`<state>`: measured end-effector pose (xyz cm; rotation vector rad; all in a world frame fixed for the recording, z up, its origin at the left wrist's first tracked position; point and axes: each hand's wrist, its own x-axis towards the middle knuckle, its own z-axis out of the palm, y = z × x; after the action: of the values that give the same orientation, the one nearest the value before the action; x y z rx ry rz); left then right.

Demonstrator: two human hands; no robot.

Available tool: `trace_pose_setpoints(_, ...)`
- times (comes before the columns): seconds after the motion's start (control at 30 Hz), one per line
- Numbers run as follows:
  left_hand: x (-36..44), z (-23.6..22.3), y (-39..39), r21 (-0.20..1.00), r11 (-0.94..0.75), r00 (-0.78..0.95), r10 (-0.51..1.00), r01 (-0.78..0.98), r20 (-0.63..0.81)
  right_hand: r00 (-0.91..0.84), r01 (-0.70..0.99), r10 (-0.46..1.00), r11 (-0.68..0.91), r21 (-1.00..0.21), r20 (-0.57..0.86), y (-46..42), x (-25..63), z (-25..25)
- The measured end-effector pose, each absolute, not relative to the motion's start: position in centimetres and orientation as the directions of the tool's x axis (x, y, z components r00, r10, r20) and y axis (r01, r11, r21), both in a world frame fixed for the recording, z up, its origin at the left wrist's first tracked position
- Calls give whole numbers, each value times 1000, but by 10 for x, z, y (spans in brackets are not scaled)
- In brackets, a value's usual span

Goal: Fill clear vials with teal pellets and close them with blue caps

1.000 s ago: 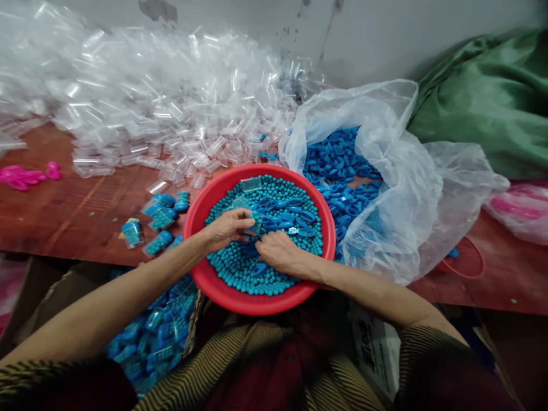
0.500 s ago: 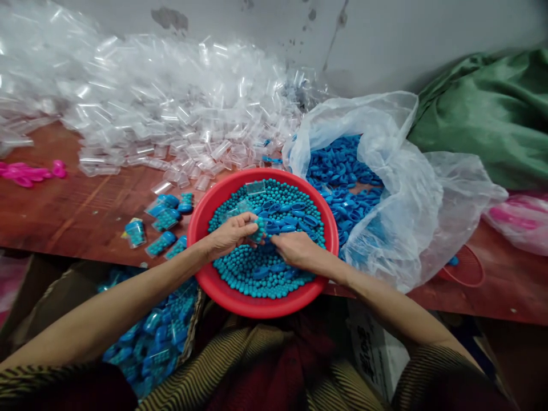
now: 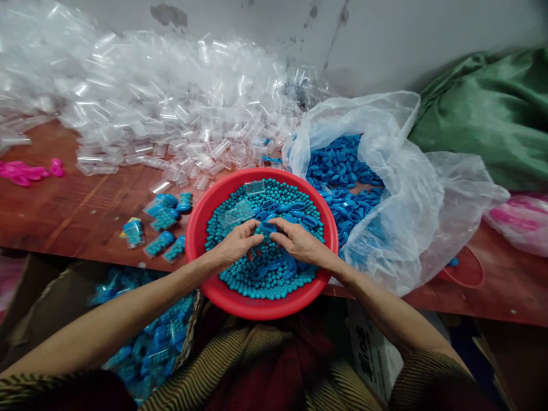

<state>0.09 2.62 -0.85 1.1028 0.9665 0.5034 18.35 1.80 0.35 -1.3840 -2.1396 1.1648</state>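
Over a red basin (image 3: 197, 228) of turquoise beads (image 3: 261, 288), both hands meet at a small clear plastic container (image 3: 266, 229) with a blue cap and beads inside. My left hand (image 3: 237, 242) grips its left side between thumb and fingers. On the other side, my right hand (image 3: 297, 240) pinches the blue cap end; the fingers partly hide the container. Loose blue caps (image 3: 295, 208) lie on the beads, just behind the hands and also in front of them. Two clear empty containers (image 3: 256, 187) rest at the basin's back left.
Clear containers (image 3: 180, 108) are heaped along the wall. A plastic bag (image 3: 411, 188) with blue caps (image 3: 342, 165) stands right of the basin. Filled containers (image 3: 159, 244) lie at left; a carton below holds more (image 3: 149, 354). Pink pieces (image 3: 25, 172) and a green sack (image 3: 492, 114) flank these.
My right hand has risen slightly from among the loose caps and brought a blue cap onto the container. My left hand stays around the container, now turned slightly.
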Motion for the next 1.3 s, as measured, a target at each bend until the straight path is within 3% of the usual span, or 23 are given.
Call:
trace_pose_setpoints(0.13,1,-5,22,896,430,493,758,113,-426,-397,744,918,308,-593,-20,15,185,4)
trace_pose_setpoints(0.23,0,-4,20,886,454,476,762,92,-440,-410,813,912,352,-464,-27,9,184,2)
trace_pose_setpoints(0.37,0,-6,18,886,460,496,756,62,-427,-495,687,868,413,-598,31,1,182,-4)
trace_pose_setpoints(0.47,1,-8,16,891,449,507,753,69,-419,-375,533,927,187,-825,-32,1,180,-8)
trace_pose_setpoints(0.57,4,-7,16,910,405,492,777,85,-392,-232,348,960,-67,-935,-155,2,178,-9)
trace_pose_setpoints(0.8,4,-5,15,924,349,454,805,159,-382,-231,384,969,12,-923,-83,0,176,-2)
trace_pose_setpoints(1.0,3,-4,12,930,351,482,799,110,-359,-211,438,976,43,-898,-57,0,176,-3)
trace_pose_setpoints(1.2,5,-3,8,927,374,457,823,9,-336,-205,514,965,250,-820,166,-6,174,1)
trace_pose_setpoints(1.3,6,-3,7,929,368,446,837,-34,-315,-282,474,941,306,-826,187,-6,175,0)
